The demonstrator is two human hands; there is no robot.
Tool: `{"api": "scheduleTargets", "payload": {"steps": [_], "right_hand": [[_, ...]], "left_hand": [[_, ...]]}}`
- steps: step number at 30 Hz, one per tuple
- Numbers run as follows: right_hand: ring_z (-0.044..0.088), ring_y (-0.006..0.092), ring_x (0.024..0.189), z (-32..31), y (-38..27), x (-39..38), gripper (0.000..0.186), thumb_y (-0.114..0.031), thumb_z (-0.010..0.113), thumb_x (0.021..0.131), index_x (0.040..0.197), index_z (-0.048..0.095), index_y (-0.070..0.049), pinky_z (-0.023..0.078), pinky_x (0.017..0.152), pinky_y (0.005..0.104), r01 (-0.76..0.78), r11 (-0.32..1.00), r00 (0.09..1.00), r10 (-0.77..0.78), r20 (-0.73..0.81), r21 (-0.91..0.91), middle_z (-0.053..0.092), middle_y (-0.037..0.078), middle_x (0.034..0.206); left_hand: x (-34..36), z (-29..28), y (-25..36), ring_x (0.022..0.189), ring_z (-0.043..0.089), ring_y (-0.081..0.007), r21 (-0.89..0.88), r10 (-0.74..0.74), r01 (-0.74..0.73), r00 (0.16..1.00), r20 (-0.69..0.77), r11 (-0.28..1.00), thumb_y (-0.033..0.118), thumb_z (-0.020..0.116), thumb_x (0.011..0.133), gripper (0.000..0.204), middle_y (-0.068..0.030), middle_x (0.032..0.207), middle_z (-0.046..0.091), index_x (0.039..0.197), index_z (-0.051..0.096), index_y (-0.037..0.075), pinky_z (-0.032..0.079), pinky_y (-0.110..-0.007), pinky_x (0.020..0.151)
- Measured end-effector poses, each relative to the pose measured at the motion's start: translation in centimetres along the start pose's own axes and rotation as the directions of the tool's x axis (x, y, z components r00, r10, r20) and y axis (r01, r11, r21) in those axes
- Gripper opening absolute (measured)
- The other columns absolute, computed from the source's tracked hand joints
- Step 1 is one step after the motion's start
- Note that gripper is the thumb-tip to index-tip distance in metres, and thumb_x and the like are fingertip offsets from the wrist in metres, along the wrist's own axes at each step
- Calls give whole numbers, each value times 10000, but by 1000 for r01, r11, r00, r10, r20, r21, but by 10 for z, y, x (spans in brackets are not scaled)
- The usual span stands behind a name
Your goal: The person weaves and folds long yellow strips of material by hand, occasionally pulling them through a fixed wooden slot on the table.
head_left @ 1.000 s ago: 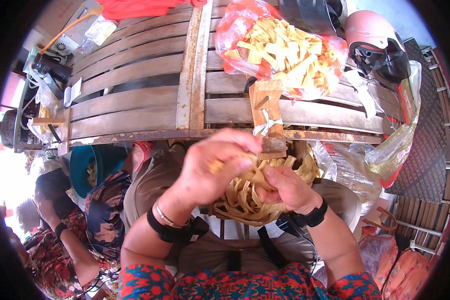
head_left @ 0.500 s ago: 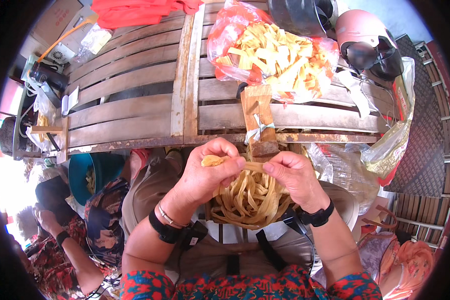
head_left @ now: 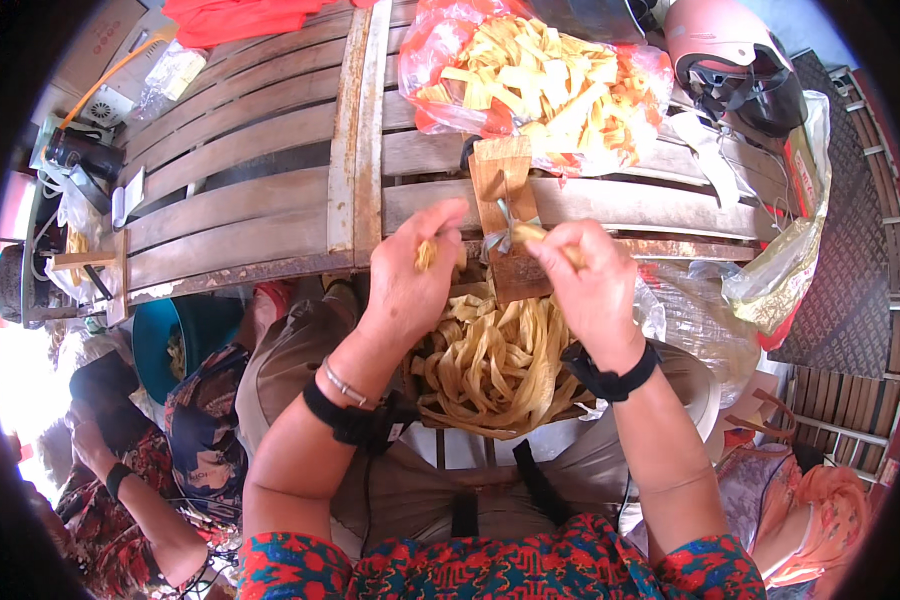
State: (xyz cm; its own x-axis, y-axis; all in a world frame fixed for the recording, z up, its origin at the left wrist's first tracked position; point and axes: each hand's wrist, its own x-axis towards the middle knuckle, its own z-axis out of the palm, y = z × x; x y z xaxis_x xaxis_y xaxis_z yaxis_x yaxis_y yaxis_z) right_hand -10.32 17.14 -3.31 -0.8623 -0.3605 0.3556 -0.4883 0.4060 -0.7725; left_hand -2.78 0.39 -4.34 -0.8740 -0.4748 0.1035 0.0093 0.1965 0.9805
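Hands (head_left: 407, 275) hold yellowish strip material (head_left: 426, 255) above a tangled strip heap (head_left: 500, 375).

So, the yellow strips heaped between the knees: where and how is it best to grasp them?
Probably pinch an upper loop at the near side of the yellow strips, coming from above: the loops lie exposed and curve apart there, while the wooden block hides the far part.

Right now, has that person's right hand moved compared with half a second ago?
Yes: forward, away from the body. Judged against the wooden block, the right hand went from below its near end to beside it.
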Motion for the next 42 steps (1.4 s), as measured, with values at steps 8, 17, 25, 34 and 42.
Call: {"api": "scheduleTargets", "payload": {"steps": [8,17,25,34,42], "right_hand": [[488,210,472,-5,-25,-28,185,-116,742,732,711,561,-90,372,440,317,613,779,756,-627,188,131,490,33,582],[537,282,497,-24,-29,-26,221,-219,645,842,700,588,-60,410,451,350,74,952,883,-201,424,298,525,91,573],[403,45,442,-18,-37,-37,148,-79,500,912,832,619,-42,283,389,178,-950,-265,172,-8,985,163,556,2,672],[576,85,638,-8,-44,-43,149,-122,573,926,922,623,19,449,551,197,-438,760,886,274,375,480,627,24,746],[559,143,594,-4,-30,-42,239,-202,515,942,870,586,15,425,523,307,126,992,849,-103,518,-10,590,56,660]], "left_hand": [[-44,6,14,599,543,-91,-230,-541,660,731,415,715,175,577,874,179,-12,619,597,776,632,36,416,-281,535],[-35,-25,64,822,645,-156,-122,-5,360,332,943,925,230,661,867,263,-82,939,693,1073,664,66,496,-279,721],[-20,-24,47,569,513,-213,181,499,-736,597,628,653,150,721,643,353,-26,678,507,990,693,97,439,-311,512],[-32,-15,31,1066,564,-287,387,364,-492,860,358,780,130,681,679,326,-100,1188,578,1003,667,108,424,-435,900],[-33,-19,25,1111,540,-297,335,288,-518,788,544,787,-23,584,612,252,-121,1158,586,856,648,-18,414,-395,920]]}}
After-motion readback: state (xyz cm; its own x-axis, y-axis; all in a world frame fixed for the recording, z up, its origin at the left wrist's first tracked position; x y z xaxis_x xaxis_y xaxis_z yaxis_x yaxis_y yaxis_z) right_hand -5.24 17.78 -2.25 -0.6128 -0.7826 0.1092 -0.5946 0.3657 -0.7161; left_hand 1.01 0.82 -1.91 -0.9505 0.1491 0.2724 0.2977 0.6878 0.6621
